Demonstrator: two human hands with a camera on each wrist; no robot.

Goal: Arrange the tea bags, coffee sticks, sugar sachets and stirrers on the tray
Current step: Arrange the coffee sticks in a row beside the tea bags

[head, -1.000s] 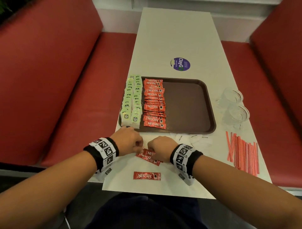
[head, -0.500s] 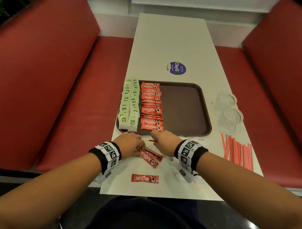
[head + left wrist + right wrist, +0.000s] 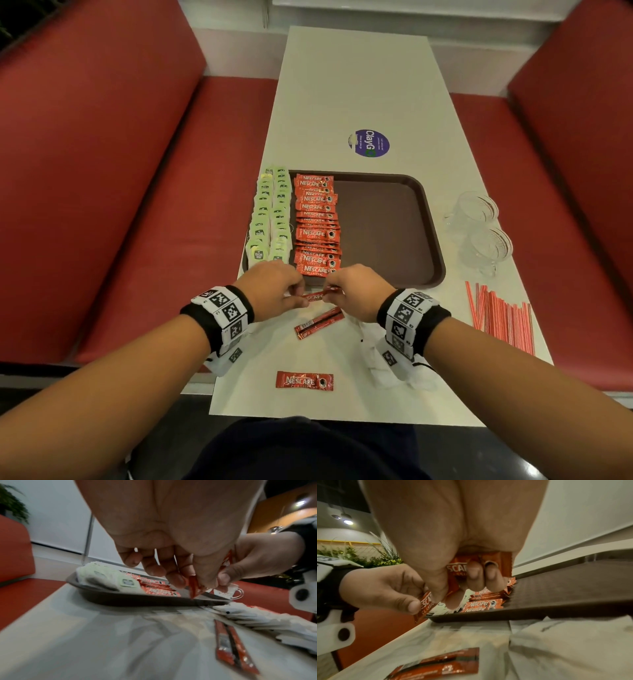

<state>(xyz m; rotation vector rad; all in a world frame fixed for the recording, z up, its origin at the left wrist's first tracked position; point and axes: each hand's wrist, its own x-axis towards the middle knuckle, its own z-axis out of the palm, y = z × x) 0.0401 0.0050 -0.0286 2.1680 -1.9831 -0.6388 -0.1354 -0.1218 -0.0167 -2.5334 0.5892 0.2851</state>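
Observation:
A brown tray (image 3: 387, 233) holds two columns of green tea bags (image 3: 270, 219) on its left side, with a column of red coffee sticks (image 3: 317, 226) beside them. Just before the tray's near edge, my left hand (image 3: 299, 297) pinches a red coffee stick (image 3: 315, 296) by its end (image 3: 193, 586). Close beside it, my right hand (image 3: 329, 294) holds another coffee stick (image 3: 458, 570) under curled fingers. Two sticks (image 3: 318, 322) lie face down below the hands and one more (image 3: 305, 381) lies nearer me. White sugar sachets (image 3: 556, 642) sit under my right wrist. Red stirrers (image 3: 500, 315) lie at the right.
Two clear glass cups (image 3: 479, 209) (image 3: 489, 246) stand right of the tray. A round purple sticker (image 3: 369, 143) is on the white table beyond it. The tray's right half is bare. Red bench seats (image 3: 120, 205) flank the table.
Both hands have lifted coffee sticks from the loose pile and moved forward to the tray's near edge. Two sticks of that pile stay on the table.

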